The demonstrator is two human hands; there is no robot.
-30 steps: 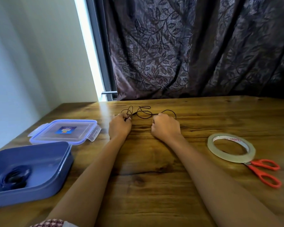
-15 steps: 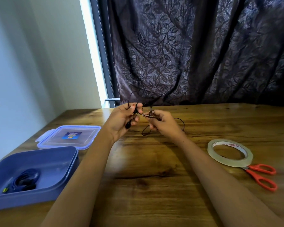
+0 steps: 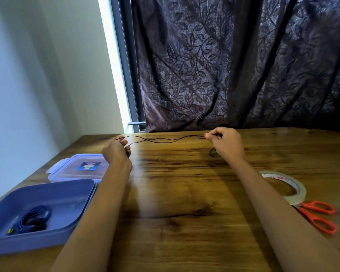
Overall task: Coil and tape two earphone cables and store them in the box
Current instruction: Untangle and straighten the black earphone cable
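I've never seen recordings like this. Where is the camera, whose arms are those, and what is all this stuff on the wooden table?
There is no machine here. These are a person's two bare arms, filmed by a wide-angle camera worn on their head, looking forward and down; it is the only view. The left hand grips a thin black earphone cable and the right hand pinches it further along, so it hangs stretched between them above the wooden table. On the left stands an open blue box with a coiled cable already inside; its lid lies behind it. On the right lie a tape roll and orange scissors. A dark curtain hangs behind.
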